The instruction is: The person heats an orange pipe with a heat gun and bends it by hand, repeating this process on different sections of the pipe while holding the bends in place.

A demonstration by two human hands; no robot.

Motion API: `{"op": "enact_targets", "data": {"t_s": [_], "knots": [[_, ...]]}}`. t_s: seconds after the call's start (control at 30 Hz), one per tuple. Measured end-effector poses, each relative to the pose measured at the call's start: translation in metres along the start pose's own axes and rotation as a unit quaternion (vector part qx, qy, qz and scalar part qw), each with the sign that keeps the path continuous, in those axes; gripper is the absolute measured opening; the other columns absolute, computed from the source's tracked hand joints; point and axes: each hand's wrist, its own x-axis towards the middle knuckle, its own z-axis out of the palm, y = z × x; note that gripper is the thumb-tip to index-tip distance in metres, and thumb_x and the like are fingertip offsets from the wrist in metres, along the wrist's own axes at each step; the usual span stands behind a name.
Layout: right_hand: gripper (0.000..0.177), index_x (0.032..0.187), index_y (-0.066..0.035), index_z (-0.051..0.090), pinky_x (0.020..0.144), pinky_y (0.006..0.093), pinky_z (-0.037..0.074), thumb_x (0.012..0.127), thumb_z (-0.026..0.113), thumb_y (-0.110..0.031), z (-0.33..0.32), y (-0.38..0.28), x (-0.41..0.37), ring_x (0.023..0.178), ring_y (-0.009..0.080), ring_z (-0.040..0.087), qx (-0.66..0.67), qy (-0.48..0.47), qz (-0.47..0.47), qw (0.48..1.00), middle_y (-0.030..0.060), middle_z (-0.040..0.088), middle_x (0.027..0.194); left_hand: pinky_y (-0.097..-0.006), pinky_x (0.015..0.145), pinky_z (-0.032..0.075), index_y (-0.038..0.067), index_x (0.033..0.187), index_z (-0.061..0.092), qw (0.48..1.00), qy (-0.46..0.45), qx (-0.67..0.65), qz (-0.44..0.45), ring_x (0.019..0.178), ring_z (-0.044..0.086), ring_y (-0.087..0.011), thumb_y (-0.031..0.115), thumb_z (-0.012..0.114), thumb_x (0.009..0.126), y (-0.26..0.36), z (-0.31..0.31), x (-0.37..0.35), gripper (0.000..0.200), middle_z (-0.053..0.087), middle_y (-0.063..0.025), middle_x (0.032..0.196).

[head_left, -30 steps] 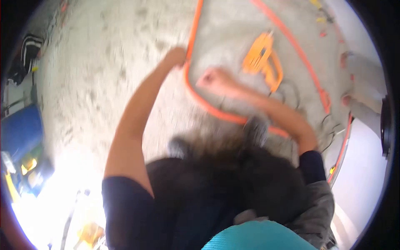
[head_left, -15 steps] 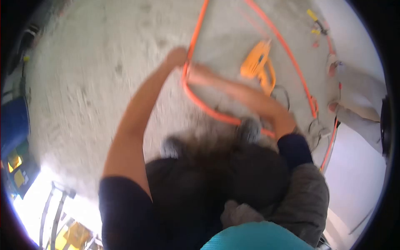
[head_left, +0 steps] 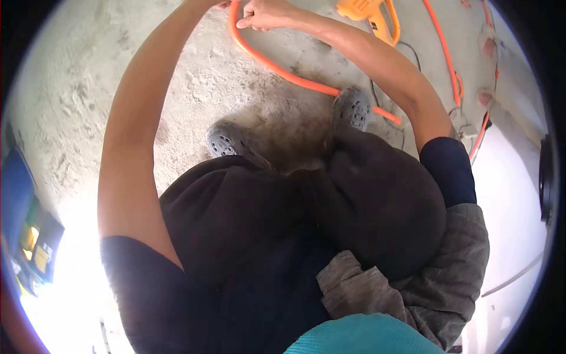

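"Two bare hands noted. Position and state?"

"Both at the top of the frame. Left hand (head_left: 220,4) is partly cut off by the upper edge, up against the orange hose (head_left: 276,69); whether it grips cannot be told. Right hand (head_left: 263,15) has its fingers curled narrow, just right of the hose; a hold cannot be confirmed."

"Course of the hose?"

"From the top edge it bends down and rightward, is interrupted from view at the right clog (head_left: 352,107), and reappears beyond it, right of centre."

"Adjacent items?"

"Yellow-orange power tool (head_left: 355,8) at the upper edge, right of the hands. Second orange hose (head_left: 441,38), upper right. Left clog (head_left: 223,140), left of centre, on the rough concrete floor (head_left: 191,97)."
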Motion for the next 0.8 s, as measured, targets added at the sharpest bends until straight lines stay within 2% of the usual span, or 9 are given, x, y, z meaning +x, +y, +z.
{"op": "enact_targets", "data": {"t_s": [0.07,0.1,0.17,0.23,0.37,0.43,0.47,0.57,0.8], "knots": [[0.033,0.089,-0.003,0.074,0.072,0.0443,0.056,0.087,0.074,-0.036,0.003,0.034,-0.012,0.078,0.0332,0.072,0.020,0.089,-0.153,0.984,0.0168,0.073,0.079,-0.0402,0.054,0.054,-0.001,0.094,0.062,0.999,-0.019,-0.049,0.005,0.061,0.069,-0.0260,0.020,0.080,0.075,0.006,-0.006,-0.007,0.034,0.069,-0.0155,0.071],[0.035,0.091,-0.002,0.073,0.071,0.0450,0.056,0.089,0.073,-0.037,-0.006,0.045,-0.033,0.075,0.0357,0.071,-0.003,0.072,-0.129,0.989,0.0183,0.073,0.080,-0.0392,0.054,0.054,-0.001,0.093,0.061,1.000,-0.017,-0.024,-0.010,0.061,0.069,-0.0247,0.019,0.080,0.075,0.011,-0.007,-0.008,0.033,0.068,-0.0148,0.072],[0.036,0.110,0.000,0.072,0.094,0.0430,0.053,0.094,0.068,-0.031,-0.030,0.061,-0.096,0.102,0.0347,0.070,-0.062,0.004,-0.051,0.997,0.0208,0.074,0.108,-0.0371,0.055,0.055,-0.002,0.096,0.060,0.999,-0.025,0.023,-0.023,0.061,0.069,-0.0239,0.015,0.080,0.076,0.013,-0.007,-0.007,0.034,0.069,-0.0167,0.076],[0.023,0.096,-0.007,0.070,0.072,0.0335,0.054,0.094,0.070,-0.029,-0.019,0.116,-0.165,0.076,0.0213,0.070,0.018,0.085,-0.067,0.994,0.0070,0.071,0.081,-0.0364,0.055,0.056,-0.003,0.098,0.060,0.999,-0.016,0.031,-0.035,0.061,0.069,-0.0237,0.014,0.080,0.076,0.019,-0.007,-0.008,0.034,0.069,-0.0172,0.077],[0.020,0.107,-0.007,0.063,0.081,0.0449,0.052,0.090,0.070,-0.014,0.016,0.203,-0.305,0.098,0.0377,0.064,-0.112,0.041,0.030,0.992,0.0144,0.066,0.100,-0.0354,0.057,0.058,-0.004,0.101,0.061,0.998,-0.005,0.019,-0.064,0.062,0.071,-0.0235,0.010,0.080,0.076,0.036,-0.010,-0.018,0.034,0.070,-0.0177,0.078],[0.026,0.108,-0.006,0.061,0.085,0.0462,0.052,0.087,0.074,-0.016,0.037,0.204,-0.348,0.103,0.0373,0.064,-0.090,0.043,0.104,0.990,0.0140,0.065,0.105,-0.0352,0.057,0.059,-0.002,0.103,0.060,0.998,-0.041,0.007,-0.043,0.063,0.069,-0.0219,0.015,0.082,0.079,0.012,-0.008,0.000,0.036,0.069,-0.0153,0.079],[0.033,0.110,-0.006,0.059,0.088,0.0475,0.051,0.085,0.078,-0.018,0.046,0.204,-0.363,0.107,0.0370,0.063,-0.072,0.040,0.165,0.983,0.0137,0.064,0.111,-0.0350,0.058,0.060,0.000,0.104,0.058,0.997,-0.067,-0.006,-0.031,0.065,0.068,-0.0203,0.020,0.083,0.083,0.003,-0.005,0.009,0.038,0.069,-0.0130,0.080],[0.044,0.115,-0.008,0.056,0.087,0.0480,0.052,0.080,0.082,-0.016,0.070,0.215,-0.372,0.109,0.0381,0.062,-0.128,0.093,0.199,0.967,0.0122,0.061,0.114,-0.0296,0.057,0.058,0.000,0.106,0.059,0.997,-0.066,-0.022,-0.041,0.063,0.066,-0.0156,0.017,0.082,0.082,0.003,-0.003,0.007,0.037,0.067,-0.0092,0.085],[0.041,0.112,-0.007,0.056,0.085,0.0491,0.052,0.081,0.082,-0.015,0.067,0.229,-0.376,0.107,0.0387,0.062,-0.070,0.093,0.165,0.979,0.0123,0.061,0.110,-0.0328,0.058,0.060,0.000,0.108,0.056,0.995,-0.080,-0.026,-0.047,0.066,0.066,-0.0185,0.020,0.087,0.082,0.004,-0.007,0.009,0.046,0.067,-0.0122,0.082]]}}
